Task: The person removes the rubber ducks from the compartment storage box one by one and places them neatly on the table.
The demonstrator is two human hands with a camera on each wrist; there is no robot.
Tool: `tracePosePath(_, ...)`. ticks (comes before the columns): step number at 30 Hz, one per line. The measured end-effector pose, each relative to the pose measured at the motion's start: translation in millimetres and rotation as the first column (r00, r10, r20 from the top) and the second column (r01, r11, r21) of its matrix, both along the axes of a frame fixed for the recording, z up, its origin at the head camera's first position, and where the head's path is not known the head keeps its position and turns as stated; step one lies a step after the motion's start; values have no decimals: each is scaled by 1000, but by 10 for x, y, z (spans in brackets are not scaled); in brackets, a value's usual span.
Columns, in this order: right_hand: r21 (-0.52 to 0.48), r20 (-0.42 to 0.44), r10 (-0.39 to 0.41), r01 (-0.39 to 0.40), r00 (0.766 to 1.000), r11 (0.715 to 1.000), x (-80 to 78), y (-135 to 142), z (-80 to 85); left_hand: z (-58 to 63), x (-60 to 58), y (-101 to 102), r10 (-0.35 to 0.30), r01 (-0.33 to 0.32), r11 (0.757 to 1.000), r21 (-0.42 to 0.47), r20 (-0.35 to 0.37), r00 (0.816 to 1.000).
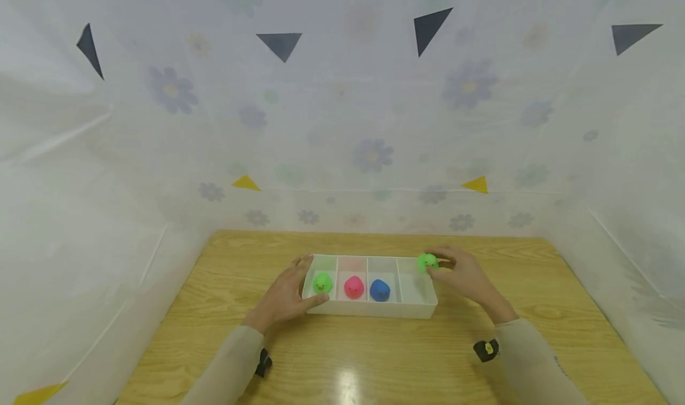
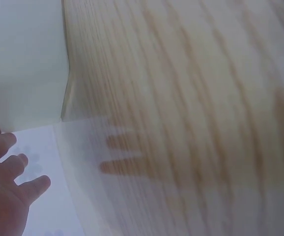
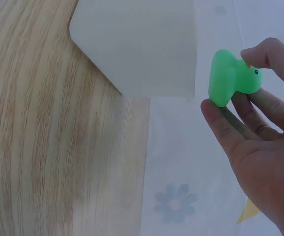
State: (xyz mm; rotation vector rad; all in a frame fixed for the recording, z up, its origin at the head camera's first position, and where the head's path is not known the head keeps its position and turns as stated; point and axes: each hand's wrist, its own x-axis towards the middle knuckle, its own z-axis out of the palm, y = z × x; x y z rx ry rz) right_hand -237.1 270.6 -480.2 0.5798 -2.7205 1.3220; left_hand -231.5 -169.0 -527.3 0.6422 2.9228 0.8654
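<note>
A white divided box [image 1: 369, 308] lies on the table, split into several compartments in a row. From left to right sit a light green rubber duck [image 1: 322, 283], a pink rubber duck [image 1: 354, 287] and a blue rubber duck [image 1: 380, 290]; the rightmost compartment holds none. My left hand [image 1: 286, 295] grips the box's left end, thumb at the front rim and fingers toward the back corner. Over the box's back right corner, my right hand [image 1: 462, 274] pinches another green rubber duck [image 3: 225, 78] between thumb and fingertips, above rim height.
The wood-grain table [image 1: 342, 357] spreads around the box. Pale flowered sheeting [image 1: 342, 125] encloses the back and sides, with dark and yellow triangles stuck on it. A black wrist strap piece [image 1: 486, 350] shows by the right sleeve.
</note>
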Motion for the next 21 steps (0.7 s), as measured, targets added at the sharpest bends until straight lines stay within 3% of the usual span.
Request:
tracePosePath(14,-23,45,-48,49,998,999,-72,239,-96,14,9,3,9,-9,1000,-5,12,1000)
tracePosePath(21,-37,65,-29,31,997,999,-85,363,-146,4,-3,7,8,-8,1000,-1,12,1000)
